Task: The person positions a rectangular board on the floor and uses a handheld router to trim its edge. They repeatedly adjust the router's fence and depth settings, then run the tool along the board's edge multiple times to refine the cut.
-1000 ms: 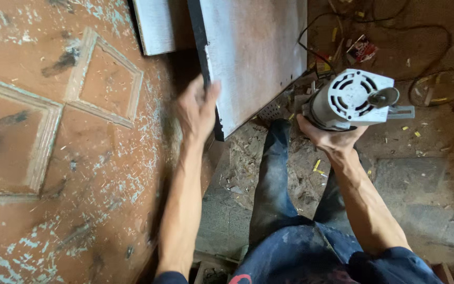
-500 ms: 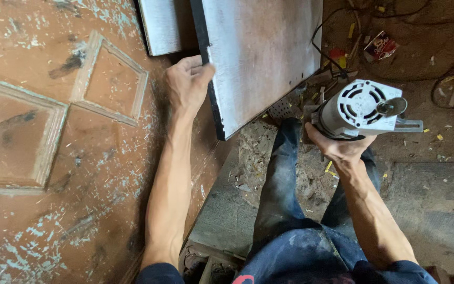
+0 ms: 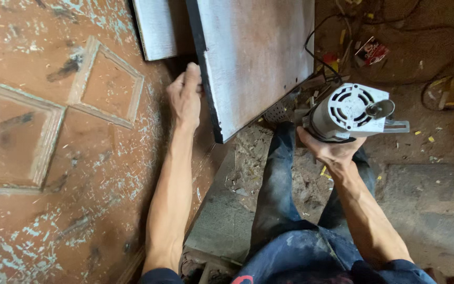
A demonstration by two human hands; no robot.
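Grey round-bodied electric power tool point(image 3: 349, 113) at 3 o'clock, cupped from beneath by right hand point(image 3: 331, 151), fingers wrapped on its housing. Left hand point(image 3: 185, 97), 11 o'clock, fingers curled over dark edge of grey flat board point(image 3: 256, 58). Worn reddish panelled wooden door point(image 3: 64, 158) lies at 9 o'clock.

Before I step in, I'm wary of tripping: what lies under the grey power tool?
Under the power tool, held by the right hand, lie dusty floor and yellow scraps. Directly beneath it is hidden.
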